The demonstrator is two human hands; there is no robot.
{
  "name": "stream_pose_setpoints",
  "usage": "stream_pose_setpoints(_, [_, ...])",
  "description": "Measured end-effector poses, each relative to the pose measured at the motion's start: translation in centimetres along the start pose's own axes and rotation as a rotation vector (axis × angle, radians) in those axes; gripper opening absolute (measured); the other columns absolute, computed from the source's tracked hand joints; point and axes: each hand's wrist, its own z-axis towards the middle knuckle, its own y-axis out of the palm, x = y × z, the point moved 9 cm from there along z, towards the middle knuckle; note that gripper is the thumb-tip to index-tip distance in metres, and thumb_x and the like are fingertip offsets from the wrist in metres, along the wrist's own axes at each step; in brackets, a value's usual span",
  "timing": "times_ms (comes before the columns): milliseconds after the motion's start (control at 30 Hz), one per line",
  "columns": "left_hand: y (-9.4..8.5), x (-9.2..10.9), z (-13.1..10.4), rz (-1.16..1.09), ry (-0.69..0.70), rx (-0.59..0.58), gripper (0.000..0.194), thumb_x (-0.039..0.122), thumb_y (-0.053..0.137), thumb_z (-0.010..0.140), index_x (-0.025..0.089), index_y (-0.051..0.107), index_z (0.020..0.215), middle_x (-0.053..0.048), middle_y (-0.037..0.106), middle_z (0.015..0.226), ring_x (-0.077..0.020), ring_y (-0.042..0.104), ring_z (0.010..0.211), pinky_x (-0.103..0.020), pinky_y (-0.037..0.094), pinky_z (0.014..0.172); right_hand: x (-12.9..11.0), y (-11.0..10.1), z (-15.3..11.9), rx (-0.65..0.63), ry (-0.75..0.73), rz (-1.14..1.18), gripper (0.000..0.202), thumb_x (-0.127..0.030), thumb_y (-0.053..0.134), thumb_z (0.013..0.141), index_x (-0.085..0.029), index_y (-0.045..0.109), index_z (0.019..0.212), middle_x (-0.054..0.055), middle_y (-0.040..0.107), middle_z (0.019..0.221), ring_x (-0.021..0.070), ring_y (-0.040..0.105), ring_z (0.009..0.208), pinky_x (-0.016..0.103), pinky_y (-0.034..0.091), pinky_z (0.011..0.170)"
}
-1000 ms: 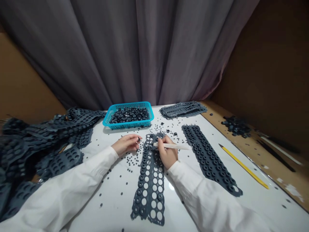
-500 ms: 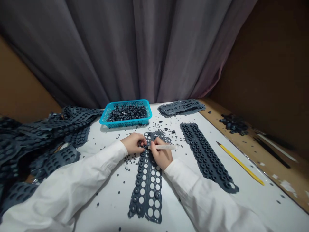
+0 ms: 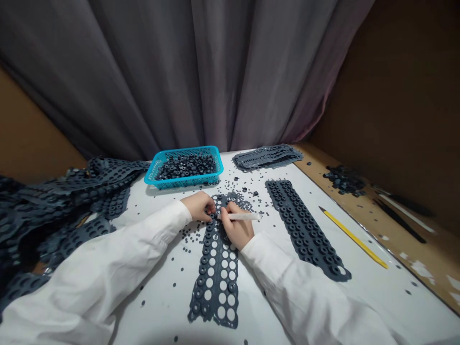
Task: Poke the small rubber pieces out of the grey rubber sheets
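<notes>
A dark grey rubber sheet (image 3: 217,280) lies lengthwise before me, with rows of round holes; some hold rubber rings and others show the white surface beneath. Over its upper left side, my left hand (image 3: 200,206) has its fingers curled and pinched at a small dark rubber ring (image 3: 211,216). My right hand (image 3: 237,226) is closed round a slim white pen-like tool (image 3: 245,216), whose tip points left toward the left fingertips. Whether the tip touches the ring is too small to make out.
A blue basket (image 3: 148,178) of dark rings stands at the back. Heaped perforated sheets (image 3: 72,196) lie left. To the right are a ring-filled sheet (image 3: 305,230), a yellow craft knife or pencil-like tool (image 3: 354,237) and a pile of dark pieces (image 3: 344,180). Stacked strips (image 3: 268,157) lie behind. Tiny discs are scattered about.
The whole view has shifted slightly, so things appear a little further left and up. Both hands keep nearly the same place on the sheet, and the white tool stays in my right hand.
</notes>
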Motion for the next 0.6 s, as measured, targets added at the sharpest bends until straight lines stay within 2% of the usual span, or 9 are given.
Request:
stream_pose_setpoints(167, [0.2, 1.2, -0.1, 0.104, 0.083, 0.0, 0.008, 0.014, 0.066, 0.065, 0.013, 0.067, 0.073, -0.004, 0.065, 0.07, -0.0149, 0.057, 0.065, -0.021, 0.04, 0.061, -0.2, 0.2, 0.1, -0.017, -0.02, -0.063, 0.028, -0.026, 0.042, 0.085, -0.021, 0.037, 0.057, -0.003, 0.045, 0.048, 0.0129, 0.047, 0.044, 0.023, 0.029, 0.048])
stream_pose_setpoints(300, [0.2, 1.6, -1.0, 0.116, 0.114, 0.075, 0.01, 0.008, 0.057, 0.072, 0.012, 0.064, 0.076, -0.007, 0.065, 0.075, -0.0168, 0.058, 0.071, -0.023, 0.041, 0.066, -0.2, 0.4, 0.1, -0.023, -0.042, -0.111, 0.026, -0.023, 0.041, 0.084, -0.022, 0.038, 0.059, -0.002, 0.047, 0.049, 0.0139, 0.048, 0.046, 0.024, 0.03, 0.05])
stream_pose_setpoints(367, [0.2, 0.9, -1.6, 0.016, 0.069, 0.14, 0.009, 0.01, 0.056, 0.073, 0.013, 0.064, 0.077, -0.005, 0.064, 0.074, -0.0157, 0.058, 0.069, -0.023, 0.042, 0.065, -0.3, 0.4, 0.0, -0.016, -0.058, -0.121, 0.025, -0.022, 0.04, 0.084, -0.022, 0.039, 0.059, -0.002, 0.047, 0.049, 0.0139, 0.048, 0.046, 0.024, 0.03, 0.05])
stream_pose_setpoints(500, [0.8, -2.1, -3.0, -0.254, -0.15, 0.32, 0.011, 0.02, 0.057, 0.075, 0.014, 0.065, 0.078, -0.001, 0.065, 0.069, -0.0121, 0.054, 0.059, -0.021, 0.041, 0.057, -0.3, 0.4, 0.0, 0.001, -0.082, -0.138, 0.023, -0.018, 0.041, 0.082, -0.022, 0.041, 0.06, -0.002, 0.049, 0.05, 0.014, 0.048, 0.046, 0.025, 0.029, 0.05])
stream_pose_setpoints(600, [1.2, -3.4, -4.0, -0.333, -0.247, 0.449, 0.014, 0.024, 0.057, 0.075, 0.014, 0.066, 0.079, 0.001, 0.063, 0.065, -0.0103, 0.048, 0.052, -0.02, 0.039, 0.051, -0.2, 0.5, 0.0, 0.0, -0.079, -0.145, 0.023, -0.018, 0.041, 0.082, -0.022, 0.04, 0.059, -0.002, 0.049, 0.05, 0.0141, 0.047, 0.045, 0.025, 0.029, 0.05])
